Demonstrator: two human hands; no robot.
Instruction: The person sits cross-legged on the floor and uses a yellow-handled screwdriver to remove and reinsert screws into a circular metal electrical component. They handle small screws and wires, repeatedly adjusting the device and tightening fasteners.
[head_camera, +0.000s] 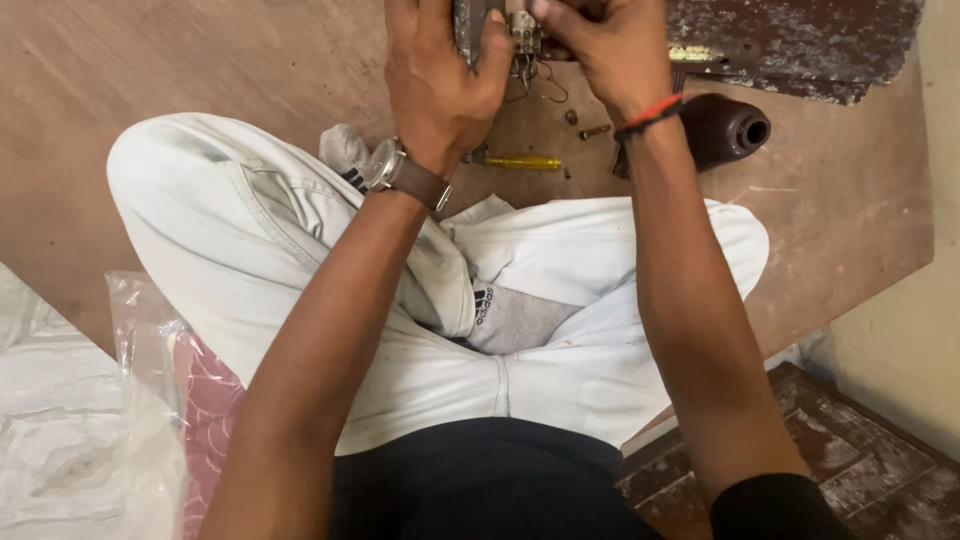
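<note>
Both hands on a small wired part

Left hand (438, 85) and right hand (605, 50) pinch the small wired part (523, 35) between them at the frame's top; yellow screwdriver (522, 162) lies on the floor below.

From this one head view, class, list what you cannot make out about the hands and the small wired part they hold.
- Small grey wired part: top cut off by the frame's upper edge.
- Left hand: fingertips out of frame above.
- Right hand: fingers curl under, hiding the grip.
- Small dark screws on the floor: too small to tell the type.
</note>
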